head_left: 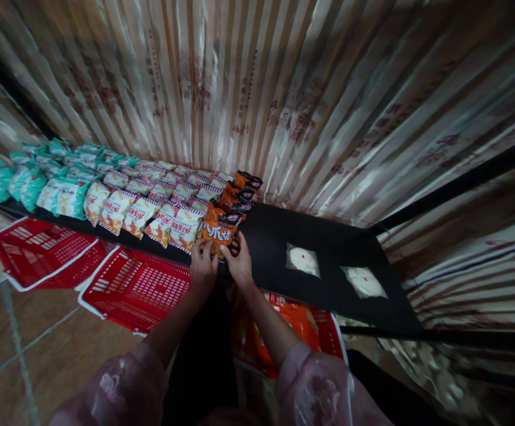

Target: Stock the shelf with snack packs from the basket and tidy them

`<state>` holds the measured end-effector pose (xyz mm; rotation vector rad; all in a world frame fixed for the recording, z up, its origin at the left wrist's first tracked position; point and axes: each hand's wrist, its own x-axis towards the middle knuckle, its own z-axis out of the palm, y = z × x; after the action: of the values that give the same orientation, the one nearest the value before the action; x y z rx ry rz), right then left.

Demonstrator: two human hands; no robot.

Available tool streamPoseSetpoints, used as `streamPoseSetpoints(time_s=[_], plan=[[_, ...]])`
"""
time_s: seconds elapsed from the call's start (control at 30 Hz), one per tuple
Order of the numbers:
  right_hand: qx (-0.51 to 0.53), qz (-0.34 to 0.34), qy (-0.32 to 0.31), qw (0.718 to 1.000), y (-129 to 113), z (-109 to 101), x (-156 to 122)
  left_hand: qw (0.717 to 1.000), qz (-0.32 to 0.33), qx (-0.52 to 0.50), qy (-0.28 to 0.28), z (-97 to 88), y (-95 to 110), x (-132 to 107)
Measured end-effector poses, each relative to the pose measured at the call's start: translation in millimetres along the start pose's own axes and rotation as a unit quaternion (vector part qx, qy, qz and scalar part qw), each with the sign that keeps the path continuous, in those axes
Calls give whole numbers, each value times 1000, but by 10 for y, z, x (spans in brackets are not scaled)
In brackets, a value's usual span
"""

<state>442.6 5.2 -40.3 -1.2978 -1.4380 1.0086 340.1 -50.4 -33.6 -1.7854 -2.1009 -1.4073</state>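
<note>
Lower edge of the glossy orange snack packet [219,229] hidden behind fingers; left hand [203,267] and right hand [240,264] grip it, fingers half-curled, at the front edge of the flat black shelf [279,236].

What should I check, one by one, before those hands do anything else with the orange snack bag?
1. Both hands on the bag: ok. The left hand and right hand hold the front orange bag by its lower edge.
2. Bag in line with the orange row behind it: ok.
3. Gap to the white-and-red bags: cannot tell, they look like they touch.
4. Bare shelf on the right side: ok.
5. Orange packs in the red basket below: ok.
</note>
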Motion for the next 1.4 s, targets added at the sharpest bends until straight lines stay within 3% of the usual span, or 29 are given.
streamPoseSetpoints(time_s=[0.2,0.37,0.57,0.67,0.73,0.83,0.93,1.03,1.1,1.17,1.4], plan=[[-44,1,-11,999,-53,17,-132,1000,8,1,-13,-27,-16,10],[-29,-8,36,999,-100,-58,-295,999,31,11,-24,-119,44,-7],[-6,-32,75,997,-38,-384,-636,995,85,-17,-50,-203,352,-196],[-39,12,53,998,49,-664,-843,985,103,-69,-122,-173,580,-412],[-93,25,17,995,160,-881,-970,976,76,-113,-169,-110,714,-605],[-201,64,-17,977,400,-1225,-1102,943,3,-162,-292,48,846,-929],[-325,123,-25,937,649,-1551,-1162,893,-113,-144,-411,228,908,-1208],[-419,132,-97,893,820,-1803,-1195,830,-220,-131,-496,352,960,-1380],[-460,134,-155,864,873,-1903,-1214,806,-243,-133,-523,394,1003,-1460],[-485,128,-188,844,882,-1948,-1228,801,-251,-130,-527,418,1047,-1542],[-530,86,-201,819,790,-1918,-1215,777,-290,-128,-544,504,1123,-1798]])
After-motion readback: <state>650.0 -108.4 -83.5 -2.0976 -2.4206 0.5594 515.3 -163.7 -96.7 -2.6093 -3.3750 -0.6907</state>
